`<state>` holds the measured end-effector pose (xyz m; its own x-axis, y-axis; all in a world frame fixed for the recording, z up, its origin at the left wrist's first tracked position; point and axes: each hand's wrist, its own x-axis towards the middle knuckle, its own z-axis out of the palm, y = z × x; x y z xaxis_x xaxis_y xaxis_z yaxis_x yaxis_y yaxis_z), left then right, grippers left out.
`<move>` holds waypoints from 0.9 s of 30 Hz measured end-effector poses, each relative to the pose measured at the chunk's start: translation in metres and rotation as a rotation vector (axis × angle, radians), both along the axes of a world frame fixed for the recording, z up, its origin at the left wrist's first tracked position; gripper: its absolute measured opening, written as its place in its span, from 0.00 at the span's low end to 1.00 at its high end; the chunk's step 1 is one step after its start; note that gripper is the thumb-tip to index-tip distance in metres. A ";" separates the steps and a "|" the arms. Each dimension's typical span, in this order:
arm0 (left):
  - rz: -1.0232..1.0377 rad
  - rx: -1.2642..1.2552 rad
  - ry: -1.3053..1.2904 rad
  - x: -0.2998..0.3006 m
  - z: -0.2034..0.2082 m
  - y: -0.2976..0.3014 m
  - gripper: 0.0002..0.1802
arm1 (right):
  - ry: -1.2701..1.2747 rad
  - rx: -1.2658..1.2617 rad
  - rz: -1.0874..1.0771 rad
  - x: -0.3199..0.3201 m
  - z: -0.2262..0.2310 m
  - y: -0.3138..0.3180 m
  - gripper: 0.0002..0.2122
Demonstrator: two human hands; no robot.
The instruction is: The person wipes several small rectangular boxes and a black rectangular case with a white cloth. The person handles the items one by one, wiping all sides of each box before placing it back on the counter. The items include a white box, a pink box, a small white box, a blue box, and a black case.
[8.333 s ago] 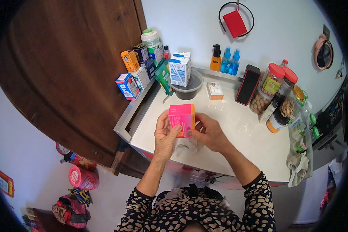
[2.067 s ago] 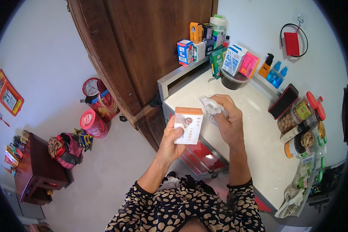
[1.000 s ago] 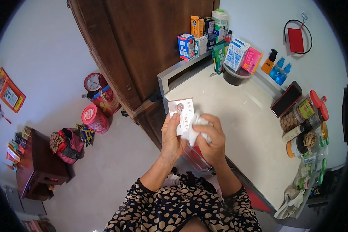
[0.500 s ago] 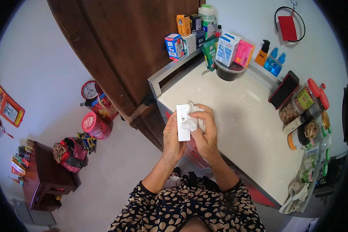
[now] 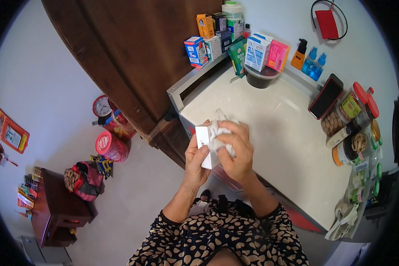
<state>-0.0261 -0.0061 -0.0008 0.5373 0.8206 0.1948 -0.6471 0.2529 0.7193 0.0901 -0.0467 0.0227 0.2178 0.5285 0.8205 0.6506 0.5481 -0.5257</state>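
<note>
My left hand (image 5: 196, 159) grips a narrow white box (image 5: 203, 136) by its lower left side, the thumb lying across its face. Bunched in my right hand (image 5: 238, 155) is a white cloth (image 5: 221, 131), pressed against the box's right side. The cloth and fingers cover part of the box. Both hands are in front of my body, over the near left edge of the white tabletop (image 5: 279, 146).
Small boxes (image 5: 196, 51) stand on a ledge at the back left. A dark bowl (image 5: 260, 80) bears more boxes. A phone (image 5: 326, 96) leans near lidded jars (image 5: 351, 104) at the right. Another cloth (image 5: 342, 220) hangs at the near right corner. A brown door (image 5: 133, 57) stands left.
The white box has turned, so a side face now shows, and my left thumb lies across it. My right hand and the cloth have shifted along its right side. The view has shifted slightly.
</note>
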 end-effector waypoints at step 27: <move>-0.068 -0.108 -0.045 -0.001 -0.014 0.006 0.33 | 0.034 -0.194 0.038 0.010 0.018 0.008 0.17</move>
<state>-0.0268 -0.0004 -0.0149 0.5848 0.8002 0.1329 -0.6572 0.3714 0.6559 0.0997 -0.0387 0.0406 0.2206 0.6842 0.6951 0.6112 0.4584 -0.6452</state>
